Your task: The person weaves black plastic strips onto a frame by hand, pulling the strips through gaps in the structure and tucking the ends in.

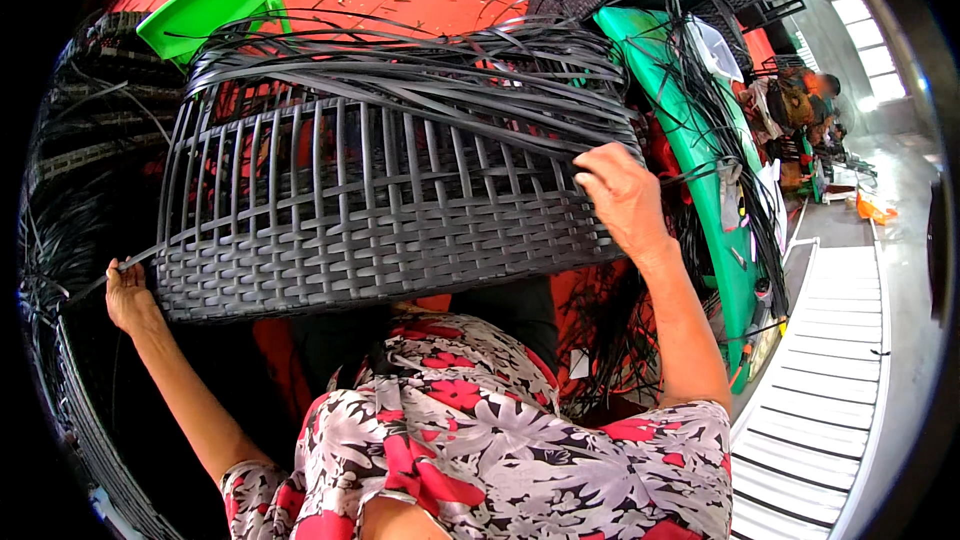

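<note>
Thin strip (147, 255) pinched in left hand (130, 295); right hand (625, 198) curled nearly closed, hold cannot be told; woven panel (400, 225) judged light, springy, best gripped by dense lower weave (350, 275)

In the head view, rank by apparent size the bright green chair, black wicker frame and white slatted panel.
1. Black wicker frame
2. White slatted panel
3. Bright green chair
No close calls.

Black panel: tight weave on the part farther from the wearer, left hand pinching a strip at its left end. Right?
Not the weave: the head view shows the tight weave nearer the wearer, open bars beyond. Left hand pinching a strip at the left end stands.
</note>
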`<move>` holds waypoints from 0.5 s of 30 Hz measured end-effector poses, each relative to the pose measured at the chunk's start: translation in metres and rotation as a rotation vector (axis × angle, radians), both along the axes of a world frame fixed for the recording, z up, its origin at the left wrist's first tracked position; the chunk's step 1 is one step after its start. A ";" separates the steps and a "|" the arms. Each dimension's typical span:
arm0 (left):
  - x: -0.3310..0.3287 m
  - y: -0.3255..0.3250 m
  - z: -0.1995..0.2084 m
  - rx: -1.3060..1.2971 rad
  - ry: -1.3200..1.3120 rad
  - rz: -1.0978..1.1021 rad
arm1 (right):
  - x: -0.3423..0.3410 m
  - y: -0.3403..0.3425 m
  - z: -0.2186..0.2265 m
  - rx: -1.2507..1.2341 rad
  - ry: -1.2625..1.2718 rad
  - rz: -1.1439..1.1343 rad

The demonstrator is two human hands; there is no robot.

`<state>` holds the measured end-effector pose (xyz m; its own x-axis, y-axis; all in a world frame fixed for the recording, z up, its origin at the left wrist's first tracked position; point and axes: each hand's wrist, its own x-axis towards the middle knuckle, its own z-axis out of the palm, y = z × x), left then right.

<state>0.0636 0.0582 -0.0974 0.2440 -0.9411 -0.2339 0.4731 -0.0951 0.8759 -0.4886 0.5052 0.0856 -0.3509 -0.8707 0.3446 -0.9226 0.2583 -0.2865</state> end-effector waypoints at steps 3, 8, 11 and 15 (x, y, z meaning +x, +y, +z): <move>-0.008 0.009 0.008 -0.057 -0.050 -0.001 | 0.019 -0.023 -0.012 0.040 -0.010 0.069; -0.021 0.016 0.021 -0.088 -0.071 -0.014 | 0.026 -0.049 -0.023 0.060 -0.073 0.123; -0.029 0.024 0.025 -0.084 -0.079 0.024 | 0.032 -0.058 -0.018 0.193 0.005 0.093; -0.023 0.021 0.020 -0.105 -0.083 0.002 | 0.025 -0.064 -0.009 0.427 -0.083 -0.024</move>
